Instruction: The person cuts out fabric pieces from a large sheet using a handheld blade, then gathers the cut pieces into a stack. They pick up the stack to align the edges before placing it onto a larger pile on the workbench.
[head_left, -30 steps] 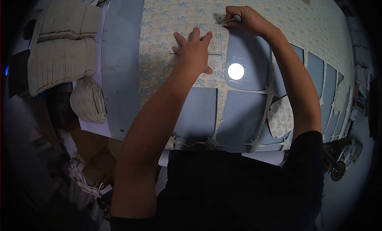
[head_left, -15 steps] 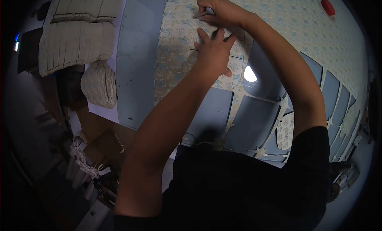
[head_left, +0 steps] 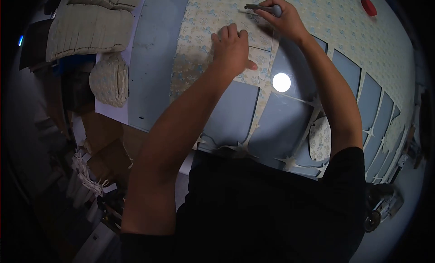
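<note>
My right hand (head_left: pixel 286 22) grips a knife (head_left: pixel 266 9) with a grey handle, its tip end pointing left just above the patterned sheet. The cream sheet (head_left: pixel 197 41) with small blue figures is spread over the blue-grey table. My left hand (head_left: pixel 230 51) rests on it, nearer to me, holding nothing. Its fingers are bent and slightly apart, and the thumb points right. Straight dark cut lines (head_left: pixel 259 48) run in the sheet beside that hand. Openings left by cut-out pieces show the table surface to the right and below.
Stacks of cut layered pieces (head_left: pixel 93 32) and a smaller patterned stack (head_left: pixel 110 82) stand at the left. A red round object (head_left: pixel 369 7) lies at the far right. One loose patterned piece (head_left: pixel 321 139) is near my right elbow. Light reflects off the table (head_left: pixel 156 59).
My right hand has moved right with the knife and turned, showing more of the handle. My left hand's fingers, spread before, are now more bent and closer together. The whole view has shifted slightly.
</note>
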`<state>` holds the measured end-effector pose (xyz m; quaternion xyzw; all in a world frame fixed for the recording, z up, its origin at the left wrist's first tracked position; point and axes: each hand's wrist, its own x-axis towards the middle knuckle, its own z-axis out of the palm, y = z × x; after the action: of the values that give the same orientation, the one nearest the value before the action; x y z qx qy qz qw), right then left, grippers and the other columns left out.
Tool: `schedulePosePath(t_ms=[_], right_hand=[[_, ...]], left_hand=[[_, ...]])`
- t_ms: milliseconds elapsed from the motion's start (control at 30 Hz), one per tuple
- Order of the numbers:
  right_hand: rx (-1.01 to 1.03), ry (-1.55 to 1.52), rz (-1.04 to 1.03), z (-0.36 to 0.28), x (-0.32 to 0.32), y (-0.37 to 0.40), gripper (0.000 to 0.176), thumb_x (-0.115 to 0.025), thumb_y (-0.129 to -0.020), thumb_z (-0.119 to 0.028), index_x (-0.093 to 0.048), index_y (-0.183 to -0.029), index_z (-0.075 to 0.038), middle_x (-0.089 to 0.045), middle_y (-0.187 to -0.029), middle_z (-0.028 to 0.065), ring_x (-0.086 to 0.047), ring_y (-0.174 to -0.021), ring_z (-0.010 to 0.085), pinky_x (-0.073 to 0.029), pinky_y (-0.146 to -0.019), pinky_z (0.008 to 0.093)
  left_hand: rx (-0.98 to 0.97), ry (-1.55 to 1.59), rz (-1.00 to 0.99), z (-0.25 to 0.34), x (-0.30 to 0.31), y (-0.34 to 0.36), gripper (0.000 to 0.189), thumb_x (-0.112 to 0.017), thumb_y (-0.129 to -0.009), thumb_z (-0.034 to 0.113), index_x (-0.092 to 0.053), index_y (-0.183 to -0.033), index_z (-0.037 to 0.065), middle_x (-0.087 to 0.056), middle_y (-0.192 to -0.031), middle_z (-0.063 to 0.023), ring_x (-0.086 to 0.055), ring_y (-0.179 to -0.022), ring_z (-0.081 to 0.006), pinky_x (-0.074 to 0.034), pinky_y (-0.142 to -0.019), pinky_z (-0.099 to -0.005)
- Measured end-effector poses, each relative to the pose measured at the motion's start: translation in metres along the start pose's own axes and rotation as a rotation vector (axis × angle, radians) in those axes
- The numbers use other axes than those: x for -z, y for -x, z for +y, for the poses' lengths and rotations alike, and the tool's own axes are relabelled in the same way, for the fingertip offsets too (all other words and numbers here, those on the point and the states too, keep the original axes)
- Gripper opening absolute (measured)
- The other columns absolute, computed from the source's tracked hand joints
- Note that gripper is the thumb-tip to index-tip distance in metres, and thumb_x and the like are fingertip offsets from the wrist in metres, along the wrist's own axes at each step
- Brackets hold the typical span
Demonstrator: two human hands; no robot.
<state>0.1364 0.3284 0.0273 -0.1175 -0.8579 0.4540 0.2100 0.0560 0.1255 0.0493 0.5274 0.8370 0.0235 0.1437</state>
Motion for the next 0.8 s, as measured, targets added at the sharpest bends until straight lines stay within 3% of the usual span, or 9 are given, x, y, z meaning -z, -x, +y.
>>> schedulePosePath(t_ms=[67, 133, 167, 233, 333, 400, 600, 800], right_hand=[[-0.052, 0.027, -0.018, -0.014, 0.019, 0.035, 0.017, -0.075, -0.089, -0.013, -0.064, -0.1, -0.006, -0.07, -0.097, 0.0042, -0.065, -0.089, 0.0156, -0.051, -0.082, 0.0307], [0.073, 0.053, -0.226, -0.034, 0.029, 0.068, 0.016, -0.075, -0.087, -0.01, -0.063, -0.098, -0.005, -0.07, -0.092, 0.0049, -0.067, -0.086, 0.017, -0.052, -0.079, 0.0309], [0.075, 0.056, -0.234, -0.047, 0.028, 0.082, 0.016, -0.075, -0.087, -0.01, -0.063, -0.098, -0.005, -0.07, -0.092, 0.0049, -0.067, -0.086, 0.017, -0.052, -0.079, 0.0309], [0.051, -0.002, -0.472, -0.069, 0.021, 0.104, 0.015, -0.072, -0.087, -0.011, -0.06, -0.095, -0.005, -0.07, -0.088, 0.0099, -0.069, -0.079, 0.0262, -0.052, -0.071, 0.0357], [0.095, 0.104, -0.558, -0.078, 0.01, 0.119, 0.014, -0.071, -0.087, -0.01, -0.06, -0.095, -0.004, -0.069, -0.086, 0.0113, -0.068, -0.078, 0.0321, -0.052, -0.069, 0.0389], [0.105, 0.112, -0.566, -0.08, 0.007, 0.123, 0.015, -0.071, -0.087, -0.01, -0.06, -0.095, -0.005, -0.069, -0.087, 0.0113, -0.068, -0.078, 0.0328, -0.052, -0.068, 0.0403], [0.18, 0.181, -0.593, -0.074, 0.004, 0.119, 0.014, -0.07, -0.087, -0.011, -0.059, -0.096, -0.007, -0.069, -0.084, 0.012, -0.068, -0.077, 0.0332, -0.05, -0.067, 0.0434], [0.268, 0.254, -0.644, -0.074, 0.004, 0.112, 0.013, -0.069, -0.087, -0.01, -0.06, -0.096, -0.007, -0.07, -0.083, 0.0124, -0.069, -0.078, 0.0334, -0.051, -0.068, 0.0441]], left_hand=[[-0.004, -0.012, 0.027, -0.003, -0.007, 0.006, 0.088, -0.089, -0.063, 0.048, -0.053, -0.131, 0.006, -0.045, -0.138, -0.0146, -0.039, -0.133, -0.0356, -0.035, -0.104, -0.0587], [0.0, -0.032, 0.063, -0.005, -0.013, 0.009, 0.085, -0.087, -0.065, 0.052, -0.054, -0.129, 0.007, -0.048, -0.134, -0.0131, -0.042, -0.13, -0.0318, -0.036, -0.102, -0.0575], [-0.012, -0.043, 0.095, -0.006, -0.016, 0.01, 0.086, -0.086, -0.067, 0.053, -0.054, -0.131, 0.007, -0.049, -0.134, -0.0125, -0.042, -0.131, -0.0318, -0.035, -0.103, -0.0583], [-0.017, -0.05, 0.122, -0.006, -0.017, 0.012, 0.086, -0.085, -0.068, 0.055, -0.053, -0.132, 0.007, -0.05, -0.134, -0.0118, -0.042, -0.132, -0.0318, -0.035, -0.104, -0.0591], [0.009, -0.101, 0.02, -0.005, -0.009, 0.009, 0.088, -0.084, -0.069, 0.054, -0.051, -0.135, 0.008, -0.048, -0.138, -0.0105, -0.041, -0.134, -0.0317, -0.034, -0.105, -0.0615], [0.003, -0.145, -0.091, -0.004, -0.001, 0.01, 0.095, -0.086, -0.067, 0.052, -0.045, -0.143, 0.011, -0.043, -0.146, -0.011, -0.035, -0.139, -0.0368, -0.031, -0.108, -0.0639], [0.044, -0.134, -0.136, -0.003, 0.0, 0.013, 0.105, -0.09, -0.065, 0.04, -0.035, -0.151, 0.017, -0.03, -0.157, -0.0108, -0.026, -0.143, -0.0467, -0.028, -0.108, -0.0714], [0.049, -0.12, -0.076, 0.001, -0.004, 0.02, 0.1, -0.091, -0.065, 0.037, -0.039, -0.148, 0.015, -0.036, -0.153, -0.0113, -0.029, -0.142, -0.0466, -0.034, -0.107, -0.0679]])
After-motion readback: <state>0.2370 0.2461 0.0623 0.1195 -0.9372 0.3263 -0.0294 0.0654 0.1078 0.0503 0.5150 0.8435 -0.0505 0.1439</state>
